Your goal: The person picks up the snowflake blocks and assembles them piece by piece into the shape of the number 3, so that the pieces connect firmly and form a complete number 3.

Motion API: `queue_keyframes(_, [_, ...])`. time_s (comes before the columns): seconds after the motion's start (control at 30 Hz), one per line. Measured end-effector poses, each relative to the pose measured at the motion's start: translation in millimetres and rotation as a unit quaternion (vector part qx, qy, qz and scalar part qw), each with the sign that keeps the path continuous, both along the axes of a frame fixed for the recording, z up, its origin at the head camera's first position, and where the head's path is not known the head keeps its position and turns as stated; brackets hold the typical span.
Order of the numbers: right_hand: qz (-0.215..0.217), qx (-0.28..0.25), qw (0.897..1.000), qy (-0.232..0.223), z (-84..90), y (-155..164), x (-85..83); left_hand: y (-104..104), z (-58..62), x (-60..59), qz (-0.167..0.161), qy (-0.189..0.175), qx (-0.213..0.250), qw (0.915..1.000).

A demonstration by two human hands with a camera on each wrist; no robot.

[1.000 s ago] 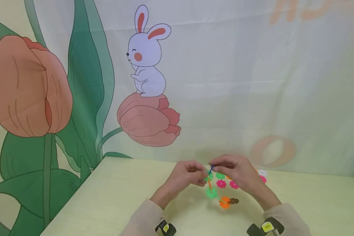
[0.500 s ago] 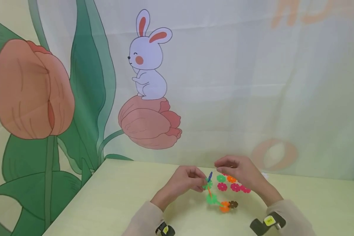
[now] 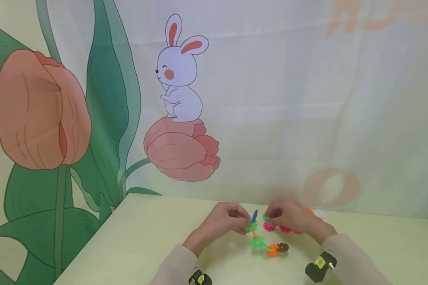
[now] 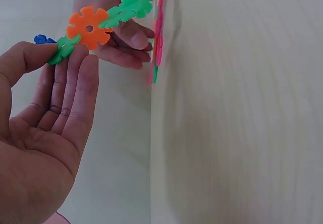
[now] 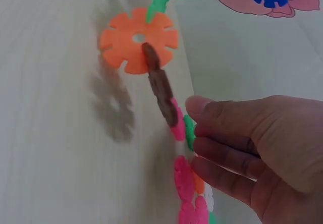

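Head view, item: we pinch the snowflake-disc chain (image 3: 260, 237) by its upper end in our left hand (image 3: 224, 221), raised over the table (image 3: 139, 241), while our right hand (image 3: 289, 217) curls onto a loose green disc (image 3: 266, 217) beside it, best lifted slot-first.

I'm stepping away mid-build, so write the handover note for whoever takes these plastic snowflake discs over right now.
Left hand: pinches the top end of the linked chain of plastic snowflake discs, at its green disc just under the blue one.
Right hand: fingers curled on a loose green plastic disc among the loose pink, orange and white discs lying on the pale green table; whether it is lifted cannot be told.
Done: the chain runs blue, green, orange, green, orange, brown, its lower end on the table.
Left: probably to slot the green disc onto the chain; the other loose discs remain unjoined.
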State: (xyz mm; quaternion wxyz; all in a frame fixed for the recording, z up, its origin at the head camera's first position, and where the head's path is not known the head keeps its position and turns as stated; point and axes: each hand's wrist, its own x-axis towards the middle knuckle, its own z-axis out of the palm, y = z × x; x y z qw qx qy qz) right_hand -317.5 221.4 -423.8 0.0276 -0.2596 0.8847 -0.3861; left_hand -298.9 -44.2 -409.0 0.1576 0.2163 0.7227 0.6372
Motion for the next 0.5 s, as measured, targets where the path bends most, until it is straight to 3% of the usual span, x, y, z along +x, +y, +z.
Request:
queue_keyframes(0.1, [0.001, 0.016, 1.000, -0.010, -1.8, -3, -0.2, 0, -0.8, 0.4, -0.003, 0.001, 0.000, 1.0000])
queue_keyframes(0.3, [-0.009, 0.077, 0.996, 0.039, -3.0, -9, 0.8, 0, -1.1, 1.3, -0.003, 0.005, 0.001, 1.0000])
queue_keyframes(0.5, [-0.015, 0.098, 0.994, 0.056, -3.4, -11, 4.5, 0, -2.7, 1.0, -0.001, 0.006, -0.001, 1.0000])
